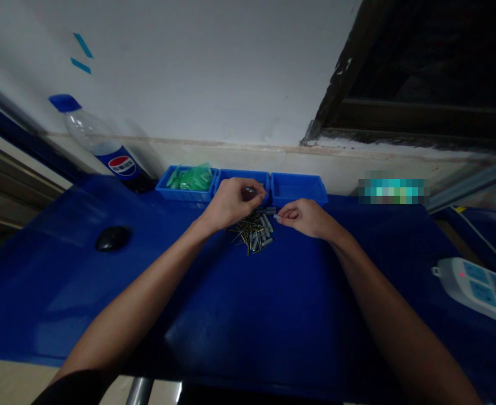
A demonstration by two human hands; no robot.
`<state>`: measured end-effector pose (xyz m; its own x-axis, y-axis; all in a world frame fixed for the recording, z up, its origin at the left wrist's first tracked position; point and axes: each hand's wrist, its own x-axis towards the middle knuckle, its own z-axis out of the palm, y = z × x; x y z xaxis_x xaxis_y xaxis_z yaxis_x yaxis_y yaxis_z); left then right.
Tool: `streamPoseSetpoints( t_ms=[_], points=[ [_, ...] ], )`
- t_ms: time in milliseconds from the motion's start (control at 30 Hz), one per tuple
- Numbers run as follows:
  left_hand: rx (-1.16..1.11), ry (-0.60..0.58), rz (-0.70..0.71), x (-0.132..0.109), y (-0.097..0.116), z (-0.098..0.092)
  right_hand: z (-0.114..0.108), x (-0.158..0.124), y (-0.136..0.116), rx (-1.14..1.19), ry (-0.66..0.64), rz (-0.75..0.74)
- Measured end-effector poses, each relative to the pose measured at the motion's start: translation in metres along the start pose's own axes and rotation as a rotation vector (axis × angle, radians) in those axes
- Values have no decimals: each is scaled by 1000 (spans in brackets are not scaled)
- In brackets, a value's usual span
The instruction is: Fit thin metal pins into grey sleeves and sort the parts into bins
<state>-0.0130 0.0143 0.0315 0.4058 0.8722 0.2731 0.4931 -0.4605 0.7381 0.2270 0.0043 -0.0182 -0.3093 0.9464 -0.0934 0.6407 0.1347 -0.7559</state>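
My right hand (305,218) pinches a small grey cylinder (277,216) between thumb and fingertips, just right of a heap of parts. Over the front of the middle blue bin (243,174) is my left hand (234,201), its fingers curled together. Something small and greyish shows between them, too unclear to name. Below the hands, long thin brass-coloured screws or pins (245,232) lie in a loose pile on the blue tabletop. Several more grey cylinders (267,242) are mixed in along its right side. My left hand hides much of the middle bin's inside.
The left blue bin (184,195) holds green plastic packets (195,178). A right blue bin (298,188) adjoins the middle one. A Pepsi bottle (119,160) stands at the back left, a black mouse (111,239) nearer. A power strip (479,284) lies at right; a wall runs behind.
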Motion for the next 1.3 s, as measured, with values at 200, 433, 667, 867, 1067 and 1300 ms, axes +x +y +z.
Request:
streamPoseSetpoints(
  t_ms=[200, 433, 667, 867, 1067, 1300],
  points=[
    [-107, -151, 41, -2, -1, 6, -13, -7, -14, 357, -42, -25],
    [-356, -203, 6, 0, -1, 7, -11, -9, -29, 503, 59, -33],
    [-288, 31, -67, 4, -13, 1, 2, -3, -14, 210, 85, -138],
    [-160, 131, -120, 5, -19, 1, 11, -1, -6, -145, 7, -332],
    [-75, 80, -56, 4, -13, 4, 13, -1, -5, -249, 15, -353],
    [-37, 68, -37, 2, -7, 3, 12, 0, -2, -409, 45, -369]
  ],
)
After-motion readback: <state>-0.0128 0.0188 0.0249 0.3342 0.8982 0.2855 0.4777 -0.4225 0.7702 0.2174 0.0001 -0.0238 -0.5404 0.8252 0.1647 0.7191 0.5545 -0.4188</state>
